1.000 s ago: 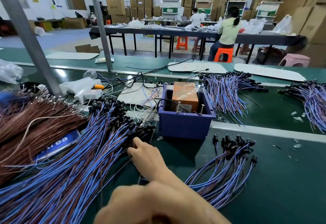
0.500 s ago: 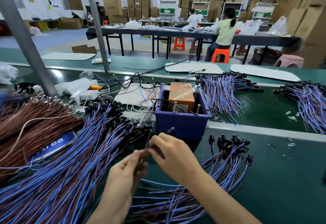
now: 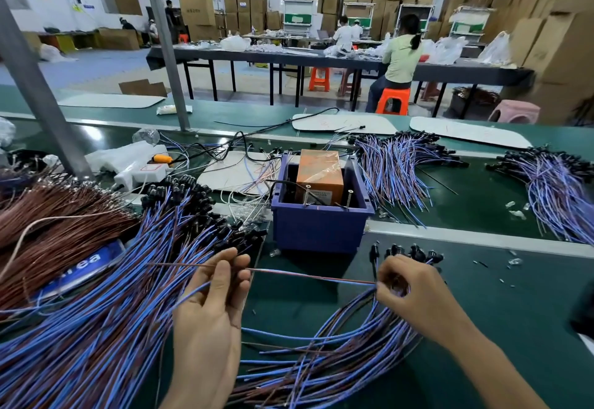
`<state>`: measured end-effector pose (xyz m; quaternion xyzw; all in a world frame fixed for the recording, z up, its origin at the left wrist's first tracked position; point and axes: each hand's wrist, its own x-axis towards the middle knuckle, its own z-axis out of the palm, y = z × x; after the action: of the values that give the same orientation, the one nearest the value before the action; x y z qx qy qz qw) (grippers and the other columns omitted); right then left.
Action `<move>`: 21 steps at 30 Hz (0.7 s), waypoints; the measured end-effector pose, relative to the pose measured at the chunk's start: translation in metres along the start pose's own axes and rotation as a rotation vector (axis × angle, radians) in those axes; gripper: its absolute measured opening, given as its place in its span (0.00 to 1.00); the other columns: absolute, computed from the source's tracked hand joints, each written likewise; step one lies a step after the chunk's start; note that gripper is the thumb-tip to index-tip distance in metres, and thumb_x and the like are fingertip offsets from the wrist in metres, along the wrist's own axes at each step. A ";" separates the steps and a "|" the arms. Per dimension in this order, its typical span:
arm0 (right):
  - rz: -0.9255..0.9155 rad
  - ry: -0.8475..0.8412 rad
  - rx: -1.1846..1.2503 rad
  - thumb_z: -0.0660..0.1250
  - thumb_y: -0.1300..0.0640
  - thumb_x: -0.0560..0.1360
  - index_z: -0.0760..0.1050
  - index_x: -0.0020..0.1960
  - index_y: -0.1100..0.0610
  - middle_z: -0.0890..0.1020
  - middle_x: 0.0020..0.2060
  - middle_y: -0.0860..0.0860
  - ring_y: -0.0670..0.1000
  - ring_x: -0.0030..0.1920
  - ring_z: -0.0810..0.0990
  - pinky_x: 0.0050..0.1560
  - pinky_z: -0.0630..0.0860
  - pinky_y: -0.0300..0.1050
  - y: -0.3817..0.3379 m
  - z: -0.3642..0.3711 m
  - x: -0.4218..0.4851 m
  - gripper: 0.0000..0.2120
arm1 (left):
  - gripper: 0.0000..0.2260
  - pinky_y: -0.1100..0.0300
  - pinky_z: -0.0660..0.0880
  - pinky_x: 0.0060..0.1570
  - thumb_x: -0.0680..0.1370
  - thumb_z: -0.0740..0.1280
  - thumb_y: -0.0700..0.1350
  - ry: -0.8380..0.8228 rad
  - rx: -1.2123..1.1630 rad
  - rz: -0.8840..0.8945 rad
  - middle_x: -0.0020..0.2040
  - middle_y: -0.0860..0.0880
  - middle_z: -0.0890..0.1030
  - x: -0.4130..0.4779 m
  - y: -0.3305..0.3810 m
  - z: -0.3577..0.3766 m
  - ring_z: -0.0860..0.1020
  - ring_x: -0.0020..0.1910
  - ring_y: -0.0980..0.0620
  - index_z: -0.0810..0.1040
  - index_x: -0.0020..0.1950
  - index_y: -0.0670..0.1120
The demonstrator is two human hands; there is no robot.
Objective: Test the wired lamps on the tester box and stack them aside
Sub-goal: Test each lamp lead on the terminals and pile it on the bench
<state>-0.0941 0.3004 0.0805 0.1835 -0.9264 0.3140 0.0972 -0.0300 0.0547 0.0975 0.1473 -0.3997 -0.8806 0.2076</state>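
Okay, one wired lamp [image 3: 308, 276] was stretched level between both hands, above the green table [image 3: 498, 328] near its near edge. The left hand [image 3: 209, 309] was palm up, its fingers [image 3: 238, 264] pinching the thin brown-and-blue wire toward its bare end. The right hand [image 3: 414, 293] had its fingers curled, gripping the same wire just below the black lamp head [image 3: 373, 252], which stuck upright.

The tester box [image 3: 318, 231], a blue bin, sat just beyond the hands toward the table's middle, not touching the held lamp. An orange block [image 3: 319, 177] sat inside it, with two metal posts [image 3: 308, 194] in front.

A loose stack of lamps [image 3: 337, 360] lay under and beside the right hand by the near edge, wires fanned toward the person. A much bigger heap of blue-wired lamps [image 3: 112, 296] covered the near left corner, brown wires [image 3: 54, 225] beyond it at the left edge. More lamp bundles [image 3: 395, 167] lay behind the box toward the far edge.
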 end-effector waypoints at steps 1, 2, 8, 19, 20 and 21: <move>0.043 -0.002 -0.009 0.70 0.64 0.69 0.70 0.34 0.51 0.75 0.31 0.45 0.45 0.36 0.73 0.36 0.68 0.34 0.006 0.000 -0.001 0.13 | 0.08 0.71 0.77 0.34 0.78 0.60 0.39 -0.005 0.007 0.043 0.37 0.50 0.84 0.000 0.002 0.001 0.81 0.33 0.60 0.79 0.47 0.44; 0.084 0.002 -0.022 0.71 0.64 0.68 0.71 0.34 0.52 0.75 0.31 0.46 0.46 0.35 0.73 0.37 0.68 0.34 0.012 -0.001 -0.003 0.12 | 0.07 0.71 0.77 0.35 0.77 0.61 0.40 -0.012 0.015 0.094 0.37 0.50 0.84 0.000 0.005 0.002 0.80 0.33 0.60 0.79 0.47 0.45; 0.258 0.020 -0.304 0.70 0.55 0.73 0.79 0.42 0.45 0.80 0.44 0.40 0.47 0.37 0.78 0.41 0.73 0.41 0.007 -0.010 -0.012 0.04 | 0.08 0.69 0.76 0.34 0.72 0.63 0.43 -0.244 0.192 0.211 0.38 0.45 0.84 0.003 0.017 0.009 0.78 0.31 0.56 0.82 0.43 0.47; 0.186 0.090 1.061 0.66 0.65 0.75 0.82 0.50 0.58 0.85 0.38 0.53 0.49 0.38 0.84 0.41 0.80 0.40 -0.098 0.009 0.005 0.08 | 0.07 0.66 0.74 0.29 0.76 0.66 0.37 -0.478 0.403 0.161 0.31 0.51 0.81 0.007 -0.019 0.065 0.74 0.29 0.58 0.81 0.44 0.47; 0.225 0.130 1.099 0.66 0.65 0.75 0.82 0.48 0.59 0.85 0.36 0.54 0.50 0.36 0.83 0.39 0.80 0.39 -0.097 0.011 0.005 0.07 | 0.05 0.67 0.74 0.30 0.76 0.67 0.37 -0.474 0.396 0.163 0.34 0.50 0.83 0.009 -0.020 0.066 0.75 0.29 0.58 0.80 0.46 0.46; 0.256 0.173 1.121 0.67 0.66 0.75 0.83 0.45 0.59 0.85 0.35 0.55 0.50 0.34 0.83 0.36 0.79 0.38 -0.095 0.013 0.005 0.06 | 0.05 0.68 0.73 0.32 0.76 0.67 0.37 -0.465 0.388 0.161 0.37 0.49 0.85 0.010 -0.022 0.067 0.76 0.30 0.58 0.79 0.49 0.45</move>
<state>-0.0613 0.2210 0.1243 0.0671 -0.6222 0.7797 0.0216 -0.0729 0.1060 0.1225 -0.0533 -0.6076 -0.7786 0.1477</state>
